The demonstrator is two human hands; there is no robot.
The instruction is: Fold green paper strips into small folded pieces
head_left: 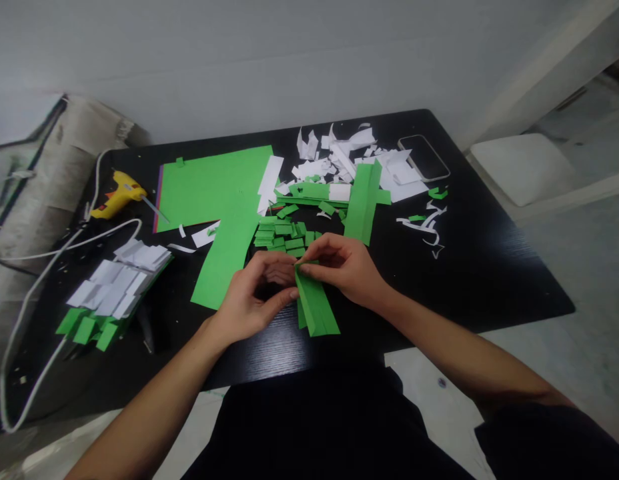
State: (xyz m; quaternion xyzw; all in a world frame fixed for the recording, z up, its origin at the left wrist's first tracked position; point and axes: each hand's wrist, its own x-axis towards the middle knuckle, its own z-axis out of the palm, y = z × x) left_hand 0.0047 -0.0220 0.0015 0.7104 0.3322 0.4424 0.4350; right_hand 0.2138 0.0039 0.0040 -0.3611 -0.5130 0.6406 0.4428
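My left hand [254, 293] and my right hand [342, 267] meet over the near middle of the black table [489, 267]. Both pinch the top end of a folded green paper strip [317, 310] that slants down toward me. The fingers of both hands are closed on it. Just beyond my hands lies a pile of several small green paper pieces [284, 237].
A large green sheet [214, 187] lies at the centre left, a yellow glue gun [117, 193] with a white cord at far left. White and green folded pieces [114, 287] sit near left. White scraps [339, 160], a folded green strip [364, 200] and a phone [423, 157] lie behind.
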